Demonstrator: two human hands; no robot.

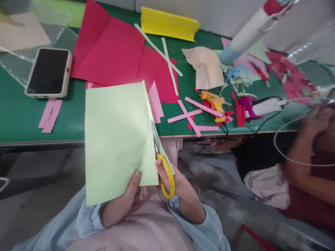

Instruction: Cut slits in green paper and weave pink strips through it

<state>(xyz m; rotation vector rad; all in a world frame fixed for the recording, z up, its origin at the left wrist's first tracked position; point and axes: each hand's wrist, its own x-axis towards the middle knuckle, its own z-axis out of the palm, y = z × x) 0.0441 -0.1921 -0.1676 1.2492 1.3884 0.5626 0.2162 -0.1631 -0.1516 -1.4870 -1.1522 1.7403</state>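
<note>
A large light green sheet of paper (115, 139) is held up over the table's front edge. My left hand (133, 186) pinches its lower edge, thumb on top and the other fingers mostly hidden beneath. Yellow-handled scissors (167, 177) are in my right hand (171, 179), with fingers through the handles. Their blades lie along the sheet's right side, where a narrow strip is partly cut from the bottom upward. The strip's lower end hangs beside the scissors, and its upper end is still joined to the sheet.
Red paper (110, 48), crossed pink strips (185, 113) and pale green strips (170, 69) lie on the green table (15, 122). A phone (48, 73) is at left. Rightward are a yellow glue gun (213, 103), a purple tape roll (248, 108), a bottle (243, 33) and another person's arm (306, 136).
</note>
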